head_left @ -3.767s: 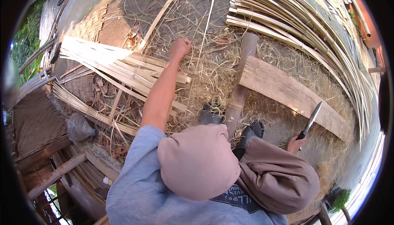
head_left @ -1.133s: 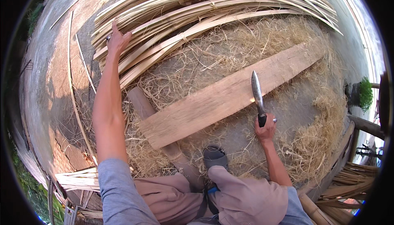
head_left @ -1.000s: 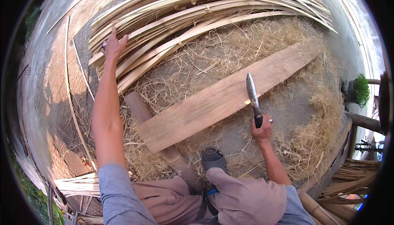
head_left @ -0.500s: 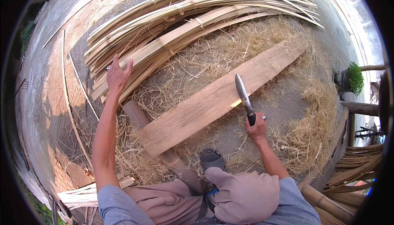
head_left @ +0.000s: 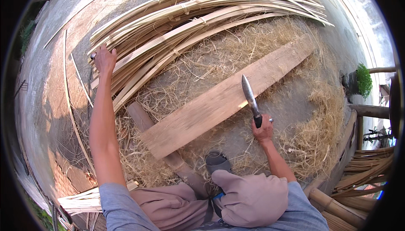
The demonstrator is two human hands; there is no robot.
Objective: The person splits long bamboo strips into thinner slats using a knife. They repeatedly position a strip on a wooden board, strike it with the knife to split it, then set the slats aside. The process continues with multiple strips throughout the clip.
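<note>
My left hand (head_left: pixel 104 61) reaches to the near-left ends of a long bundle of bamboo strips (head_left: pixel 190 24). Its fingers curl over the strip ends with the thumb beside them, and the fingertips are partly hidden. In my right hand (head_left: pixel 264 130) a knife (head_left: pixel 250 96) with a black handle points its blade up and away. Behind the blade lies a long, flat wooden plank (head_left: pixel 219 100), slanting from lower left to upper right. Its lower-left end rests across a narrower beam (head_left: pixel 141 117).
Curly shavings (head_left: pixel 325 130) cover the ground around the plank. Loose long strips (head_left: pixel 69 92) lie at the left, and more cut strips (head_left: pixel 82 200) sit by my left elbow. My sandaled foot (head_left: pixel 217 162) is below the plank. Bamboo poles (head_left: pixel 333 205) and a green plant (head_left: pixel 364 81) stand at the right.
My left hand has moved left and farther away along the bundle, its fingers now curled over the strip ends. Some strips there have shifted apart. The right hand and knife stay nearly still.
</note>
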